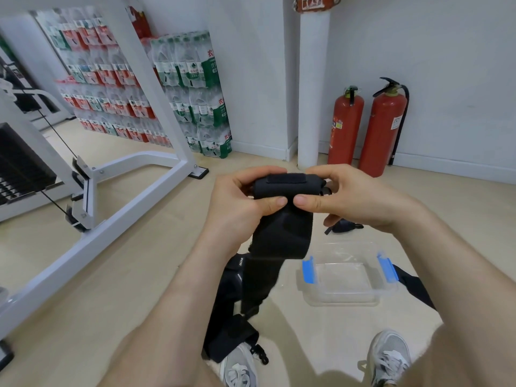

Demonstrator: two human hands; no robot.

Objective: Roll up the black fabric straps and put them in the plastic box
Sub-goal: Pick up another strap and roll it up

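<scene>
I hold a wide black fabric strap in front of me, its top end rolled into a short roll with a velcro patch on top. My left hand grips the roll's left end, and my right hand grips its right end, both thumbs pressing on the front. The loose part hangs down to the floor, where more black strap lies bunched by my left shoe. A clear plastic box with blue clips stands open on the floor, nothing visible in it. Another black strap lies behind the box, and one at its right.
A white gym machine frame with a weight stack stands at the left. Packs of bottled water are stacked against the back wall. Two red fire extinguishers stand by a white pillar. My grey shoes are at the bottom.
</scene>
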